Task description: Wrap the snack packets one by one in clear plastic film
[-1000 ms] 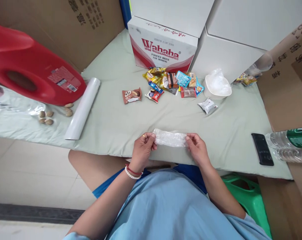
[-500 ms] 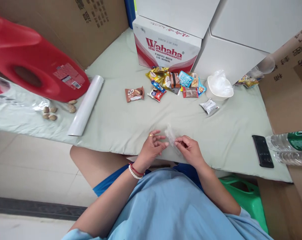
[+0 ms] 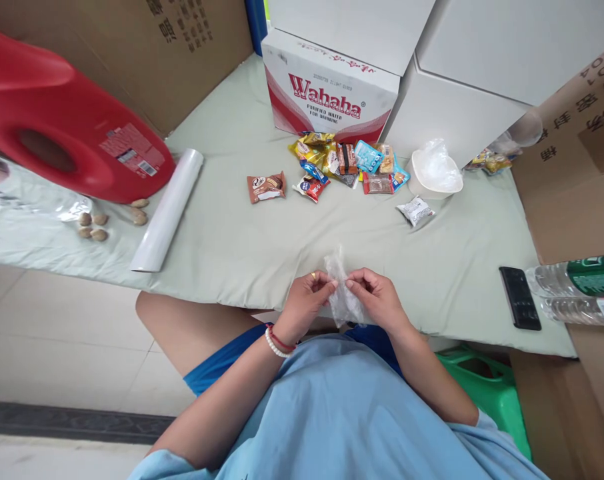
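Note:
A crumpled clear plastic bag (image 3: 346, 303) hangs between my hands at the table's front edge. My left hand (image 3: 309, 293) pinches its left side between thumb and fingers. On its right side my right hand (image 3: 375, 293) pinches it too, thumb against forefinger. Beyond the hands lie a heap of wrapped snacks (image 3: 332, 157), a brown snack packet (image 3: 266, 187) to its left and a silver-white packet (image 3: 416, 211) to its right. A white bowl (image 3: 435, 185) holding more clear plastic stands beside the heap.
At left are a red jug (image 3: 72, 127), a white roll (image 3: 168, 210) and several nuts (image 3: 99, 235). A Wahaha box (image 3: 327, 100) and white boxes line the back. A black phone (image 3: 521, 298) and clear bottles (image 3: 557, 280) lie at right. A green stool (image 3: 487, 373) stands below.
My left hand has closed from spread fingers to a pinch on the plastic bag. The bag is now stretched more openly between both hands. The view has shifted slightly.

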`<state>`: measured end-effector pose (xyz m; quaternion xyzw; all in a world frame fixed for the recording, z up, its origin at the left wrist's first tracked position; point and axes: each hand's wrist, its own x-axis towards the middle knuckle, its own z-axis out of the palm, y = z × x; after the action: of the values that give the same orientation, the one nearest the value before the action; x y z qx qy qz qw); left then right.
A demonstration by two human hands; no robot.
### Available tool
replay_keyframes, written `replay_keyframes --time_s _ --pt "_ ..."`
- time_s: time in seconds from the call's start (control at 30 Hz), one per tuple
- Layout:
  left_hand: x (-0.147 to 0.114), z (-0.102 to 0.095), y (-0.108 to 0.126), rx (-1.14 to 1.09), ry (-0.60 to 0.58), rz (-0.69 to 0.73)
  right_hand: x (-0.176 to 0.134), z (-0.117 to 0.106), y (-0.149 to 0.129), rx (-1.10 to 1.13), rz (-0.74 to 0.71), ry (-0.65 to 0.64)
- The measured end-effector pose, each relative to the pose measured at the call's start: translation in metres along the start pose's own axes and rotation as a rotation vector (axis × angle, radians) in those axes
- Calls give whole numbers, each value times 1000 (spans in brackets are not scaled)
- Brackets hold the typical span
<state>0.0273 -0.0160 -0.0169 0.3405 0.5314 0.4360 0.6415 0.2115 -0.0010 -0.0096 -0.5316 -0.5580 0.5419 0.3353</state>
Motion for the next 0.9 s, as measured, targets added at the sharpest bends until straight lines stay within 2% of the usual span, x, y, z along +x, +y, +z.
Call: replay_keyframes --time_s 0.17,0.33,0.4,0.47,0.5,0.57,0.63,0.67,0.8,0.9 --pt "4 -21 2 -67 77 -9 2 -20 2 128 65 151" --pt "6 -32 1 -43 103 -12 -2 -34 11 182 160 178" --pt "4 -30 0 20 196 53 -5 -33 13 150 131 197" --pt "1 -24 1 113 321 170 -9 -29 13 55 40 248" --pt "-2 -19 3 159 337 219 -11 -26 12 -15 -25 270" --pt "-6 -8 6 216 233 253 -16 -18 6 -169 -167 272" --pt "-8 3 8 222 84 226 -20 -10 -1 -294 -289 219" --pt "-7 9 9 213 46 208 -22 -6 -4 -339 -335 188" --pt "1 21 9 163 72 171 -25 4 -9 -444 -427 74" --pt "3 21 8 155 65 153 -25 0 -6 -397 -417 35"
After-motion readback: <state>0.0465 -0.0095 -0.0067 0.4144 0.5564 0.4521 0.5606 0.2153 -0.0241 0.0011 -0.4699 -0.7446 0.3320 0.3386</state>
